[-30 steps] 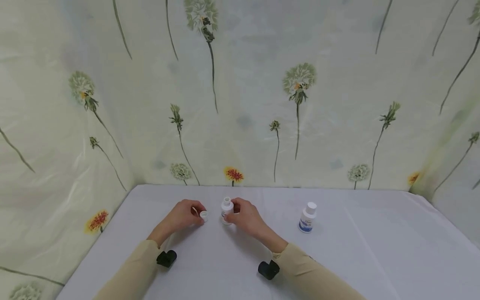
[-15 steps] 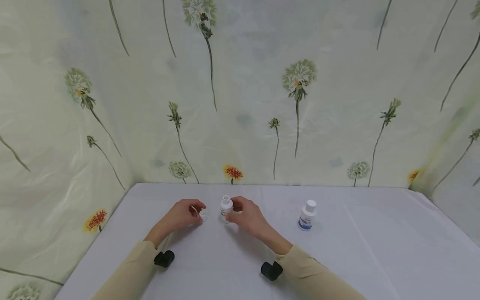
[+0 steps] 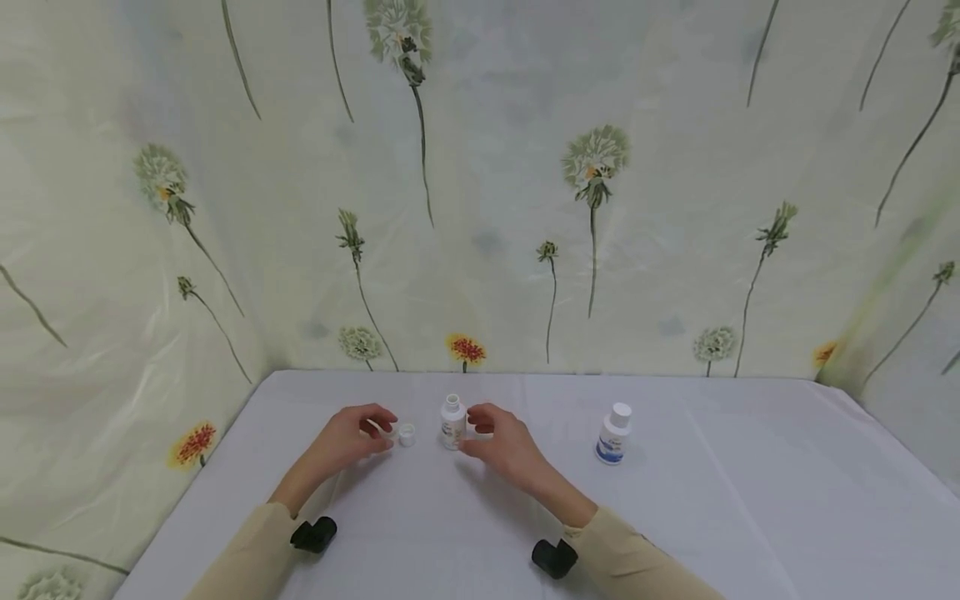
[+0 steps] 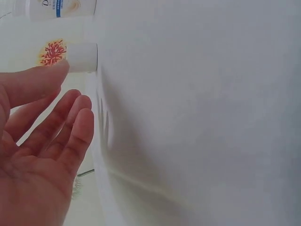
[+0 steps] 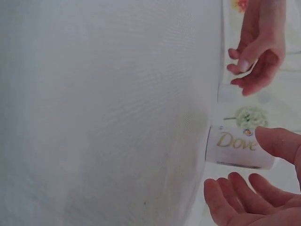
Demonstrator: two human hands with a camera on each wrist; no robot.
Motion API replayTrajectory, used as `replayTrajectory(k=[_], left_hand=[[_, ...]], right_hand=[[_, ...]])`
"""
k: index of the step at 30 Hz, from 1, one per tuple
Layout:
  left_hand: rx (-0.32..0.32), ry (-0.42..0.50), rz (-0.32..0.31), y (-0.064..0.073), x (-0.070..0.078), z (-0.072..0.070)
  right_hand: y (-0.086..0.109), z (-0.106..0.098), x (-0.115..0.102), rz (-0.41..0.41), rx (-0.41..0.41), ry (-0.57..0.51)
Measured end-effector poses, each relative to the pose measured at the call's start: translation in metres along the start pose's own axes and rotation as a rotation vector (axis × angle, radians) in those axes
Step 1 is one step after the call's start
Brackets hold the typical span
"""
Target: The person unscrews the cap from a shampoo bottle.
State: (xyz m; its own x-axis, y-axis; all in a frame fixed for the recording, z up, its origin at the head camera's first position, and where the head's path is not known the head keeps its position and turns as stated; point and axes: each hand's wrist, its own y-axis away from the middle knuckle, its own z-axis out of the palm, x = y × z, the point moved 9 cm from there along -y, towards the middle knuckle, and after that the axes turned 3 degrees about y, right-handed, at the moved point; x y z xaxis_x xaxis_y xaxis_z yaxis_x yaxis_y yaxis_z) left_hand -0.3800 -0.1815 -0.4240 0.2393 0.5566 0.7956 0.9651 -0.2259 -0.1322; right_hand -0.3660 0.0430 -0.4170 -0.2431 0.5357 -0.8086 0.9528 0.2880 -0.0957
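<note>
In the head view, the left hand [image 3: 348, 437] is to the left of a small white cap [image 3: 407, 435], just beside it, its fingers parted and loosely bent with nothing between them. The cap sits on the white cloth of the tabletop [image 3: 720, 517]. A little to its right an uncapped bottle [image 3: 452, 423], white, stands upright with its neck bare. The right hand [image 3: 506, 446] is at the bottle's right side, its thumb and fingers spread apart; whether a fingertip touches the bottle I cannot tell from here. Well to the right stands a capped bottle [image 3: 613, 435], upright, with blue on the lower part of its label. Black devices [image 3: 555, 558] hang at both sleeves [image 3: 251, 554], and a dandelion-print sheet [image 3: 495, 208] rises at the far edge.

In the left wrist view, which is turned sideways, the left thumb overlaps the edge of the cap; contact is unclear. The other fingers are gently curved, with a wide gap to the thumb. The uncapped bottle is partly visible beyond the cap.

In the right wrist view, also sideways, the uncapped bottle bears the word "Dove". The right thumb overlaps it, and the fingers are well apart from the thumb.
</note>
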Motion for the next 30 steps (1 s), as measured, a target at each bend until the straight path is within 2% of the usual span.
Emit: replayTrajectory(k=[10,15,23,30], left_hand=[[0.015,-0.001,-0.014,0.012,0.013,0.004],[0.002,0.029,0.013,0.015,0.02,0.01],[-0.067,0.081,0.067,0.019,0.037,0.025],[-0.166,0.129,0.118,0.023,0.055,0.048]], right_hand=[[0.014,-0.013,0.002,0.03,0.016,-0.007],[0.023,-0.022,0.003,0.039,0.045,-0.021],[0.034,-0.026,0.009,0.052,0.047,-0.057],[0.047,-0.032,0.015,0.068,0.043,-0.085]])
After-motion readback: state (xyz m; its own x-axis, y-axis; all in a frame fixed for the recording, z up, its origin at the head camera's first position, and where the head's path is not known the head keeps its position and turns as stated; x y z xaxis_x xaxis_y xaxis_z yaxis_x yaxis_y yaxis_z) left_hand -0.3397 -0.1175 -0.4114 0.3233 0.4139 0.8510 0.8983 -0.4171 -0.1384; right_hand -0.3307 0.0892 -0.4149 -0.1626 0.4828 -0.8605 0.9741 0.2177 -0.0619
